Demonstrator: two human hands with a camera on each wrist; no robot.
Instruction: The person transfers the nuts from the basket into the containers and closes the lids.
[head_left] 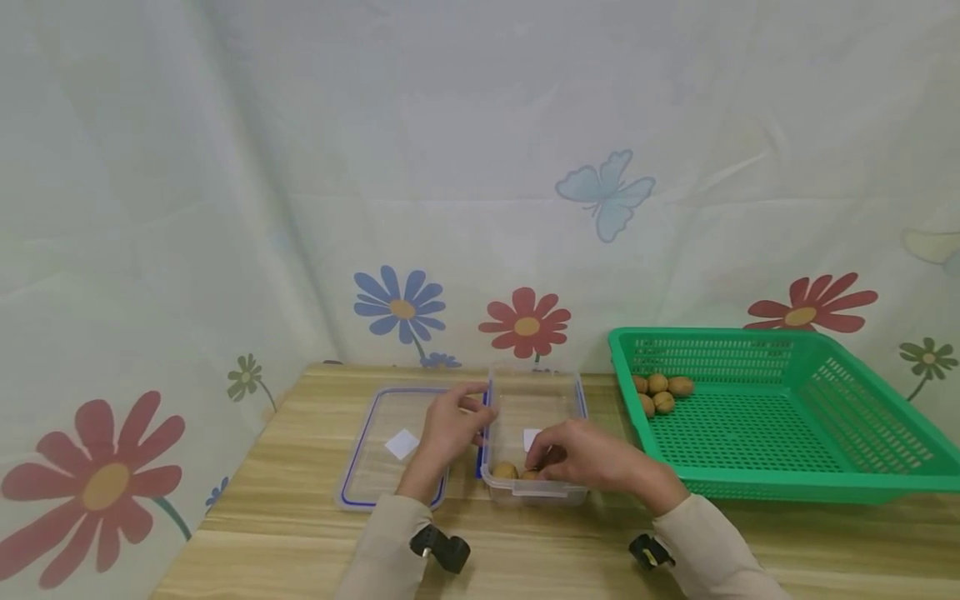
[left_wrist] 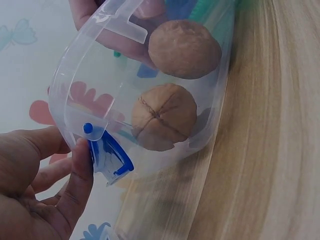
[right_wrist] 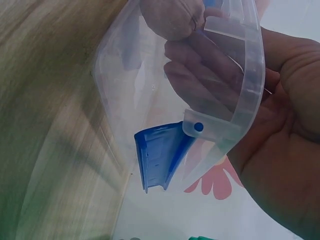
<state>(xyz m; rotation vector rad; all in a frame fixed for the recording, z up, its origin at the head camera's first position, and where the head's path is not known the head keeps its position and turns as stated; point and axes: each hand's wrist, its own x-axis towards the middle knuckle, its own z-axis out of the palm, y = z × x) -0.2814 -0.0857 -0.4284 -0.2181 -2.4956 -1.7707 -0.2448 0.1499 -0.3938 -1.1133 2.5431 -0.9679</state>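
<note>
Sitting near the front edge of the wooden table [head_left: 300, 533]: a clear plastic container [head_left: 534, 417] with rounded corners, see-through walls and blue hinged clip latches [left_wrist: 107, 155] on the sides; white label visible on the bottom; two brown walnuts [left_wrist: 162, 122] inside at the near end, one showing a cross-shaped seam in the shell. Left hand [head_left: 450, 429] at the container's left rim, thumb and fingers curled around the edge right by the blue latch. Right hand [head_left: 588, 454] reaching in over the near wall, fingers bent down inside next to the walnuts; can't tell whether actually pinching a nut or just touching it. Lying flat just left of the container, touching it: the matching clear lid [head_left: 393, 446] with blue seal trim and a white sticker. Off to the right, a green mesh basket [head_left: 787, 417] holding a few more walnuts [head_left: 660, 392] in its far left corner.
</note>
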